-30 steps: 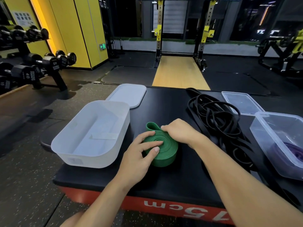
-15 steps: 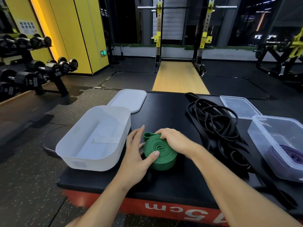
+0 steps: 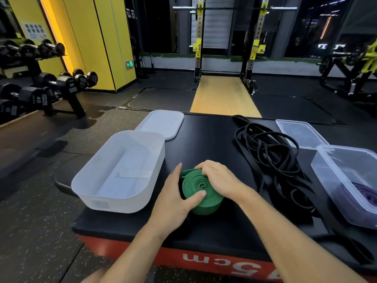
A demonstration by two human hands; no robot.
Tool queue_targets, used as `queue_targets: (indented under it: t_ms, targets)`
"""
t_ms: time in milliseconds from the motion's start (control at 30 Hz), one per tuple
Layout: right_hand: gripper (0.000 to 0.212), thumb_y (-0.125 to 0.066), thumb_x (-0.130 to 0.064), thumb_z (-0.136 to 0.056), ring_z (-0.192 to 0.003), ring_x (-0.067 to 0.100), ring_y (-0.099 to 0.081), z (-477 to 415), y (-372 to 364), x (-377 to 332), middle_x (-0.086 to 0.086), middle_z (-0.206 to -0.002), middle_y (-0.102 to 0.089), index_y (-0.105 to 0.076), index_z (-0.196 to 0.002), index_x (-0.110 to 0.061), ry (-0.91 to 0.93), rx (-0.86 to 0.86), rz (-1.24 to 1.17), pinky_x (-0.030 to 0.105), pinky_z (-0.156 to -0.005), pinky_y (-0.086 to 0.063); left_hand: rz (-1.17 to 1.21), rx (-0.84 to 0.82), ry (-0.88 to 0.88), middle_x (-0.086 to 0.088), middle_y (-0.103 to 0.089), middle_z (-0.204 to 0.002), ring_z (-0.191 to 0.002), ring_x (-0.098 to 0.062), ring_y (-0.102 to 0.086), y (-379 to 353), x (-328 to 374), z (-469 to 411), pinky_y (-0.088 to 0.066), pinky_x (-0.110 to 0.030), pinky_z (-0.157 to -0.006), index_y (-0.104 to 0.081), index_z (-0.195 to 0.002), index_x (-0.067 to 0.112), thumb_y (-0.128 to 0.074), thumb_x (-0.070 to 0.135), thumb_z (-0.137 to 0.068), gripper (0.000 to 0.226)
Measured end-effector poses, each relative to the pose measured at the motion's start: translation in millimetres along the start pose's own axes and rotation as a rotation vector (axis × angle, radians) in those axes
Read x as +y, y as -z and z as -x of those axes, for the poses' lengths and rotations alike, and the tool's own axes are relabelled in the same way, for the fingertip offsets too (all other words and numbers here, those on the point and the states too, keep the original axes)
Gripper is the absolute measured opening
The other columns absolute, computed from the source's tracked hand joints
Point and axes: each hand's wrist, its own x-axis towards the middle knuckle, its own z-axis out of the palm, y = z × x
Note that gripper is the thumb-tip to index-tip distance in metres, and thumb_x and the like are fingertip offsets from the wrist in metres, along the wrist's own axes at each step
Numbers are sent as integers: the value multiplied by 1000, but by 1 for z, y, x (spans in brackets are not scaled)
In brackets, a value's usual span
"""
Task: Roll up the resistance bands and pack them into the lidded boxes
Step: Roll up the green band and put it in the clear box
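Note:
A green resistance band [image 3: 199, 190], wound into a flat coil, lies on the black padded box top [image 3: 204, 137]. My left hand [image 3: 175, 199] cups the coil's left side, thumb pressed across its front. My right hand [image 3: 218, 178] grips the coil's right and far edge with curled fingers. A white empty box [image 3: 122, 170] stands just left of the coil, its white lid [image 3: 163, 123] behind it. A tangle of black bands [image 3: 273, 158] lies to the right. A clear box [image 3: 346, 180] at the far right holds a purple band [image 3: 365, 193].
A clear lid [image 3: 302, 133] lies behind the clear box. The padded box has a red front edge [image 3: 204, 260] marked in white. A dumbbell rack [image 3: 40, 86] stands at the left, a squat rack [image 3: 228, 48] straight ahead across the gym floor.
The loose green tail at the coil's far left has been wound in against the roll. My left hand slid from on top of the coil to its left side.

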Motion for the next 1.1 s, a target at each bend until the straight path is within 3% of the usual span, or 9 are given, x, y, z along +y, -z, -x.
queue_targets:
  t_ms: [167, 300, 400, 567, 733, 833, 900, 967, 1100]
  targets:
    - [45, -45, -20, -99, -131, 11, -50, 5, 18, -7, -11, -143, -56, -58, -141, -29, 27, -132, 201, 32, -112, -38, -3, 56, -7, 26, -57, -129, -124, 5, -54, -1, -4, -2, -40, -11, -100, -51, -147, 32, -82, 52, -82, 75]
    - [94, -66, -24, -86, -143, 9, -34, 19, 41, -13, -17, -163, -21, -14, -164, -32, 34, -445, 418, 27, -114, -34, 64, 57, 12, 26, -64, -132, -124, 11, -56, 0, -8, -1, -45, -20, -106, -54, -146, 36, -78, 68, -69, 87]
    - [118, -80, -27, -78, -151, 4, -13, 22, 38, -11, -24, -166, 1, 1, -164, -31, 121, -494, 532, 25, -117, -27, 156, 33, 50, 28, -64, -130, -123, 18, -53, 0, -8, -1, -43, -18, -106, -55, -139, 39, -80, 67, -62, 86]
    - [121, -84, -45, -68, -137, 9, -23, 25, 29, -8, -21, -145, -19, -9, -162, -31, 195, -340, 609, 35, -107, -44, 150, -32, 57, 24, -66, -129, -126, 13, -55, 1, -8, -5, -43, -19, -107, -57, -130, 41, -88, 55, -71, 68]
    - [112, -79, -68, -60, -121, 10, -35, 31, 31, -8, -16, -126, -28, -23, -151, -34, 204, -255, 709, 39, -93, -52, 134, -132, 20, 31, -59, -138, -131, 9, -53, -3, -6, -5, -43, -28, -113, -47, -146, 46, -75, 61, -81, 72]
    - [114, -77, -78, -57, -115, 11, -40, 34, 33, -14, -13, -122, -31, -28, -147, -28, 232, -228, 801, 39, -92, -52, 203, -174, 36, 30, -56, -140, -129, 16, -50, 0, -4, -7, -44, -20, -111, -42, -152, 40, -79, 39, -91, 71]
    - [118, -76, -84, -53, -116, 12, -41, 34, 35, -16, -12, -121, -33, -31, -145, -24, 255, -229, 844, 40, -93, -52, 228, -175, 42, 27, -55, -138, -129, 15, -51, 2, -3, -9, -46, -18, -108, -44, -149, 38, -83, 32, -88, 72]
    - [120, -79, -83, -51, -119, 10, -40, 31, 37, -18, -13, -122, -34, -33, -144, -23, 254, -260, 828, 40, -96, -52, 227, -152, 34, 19, -59, -135, -128, 7, -56, 3, -6, -11, -48, -28, -111, -51, -141, 36, -87, 36, -82, 69]
    - [127, -87, -71, -57, -134, 9, -29, 26, 38, -23, -16, -144, -26, -24, -155, -22, 288, -377, 798, 37, -111, -43, 233, -109, 20, 9, -63, -128, -122, -1, -62, 3, -3, -11, -53, -35, -106, -48, -121, 42, -88, 41, -77, 60]
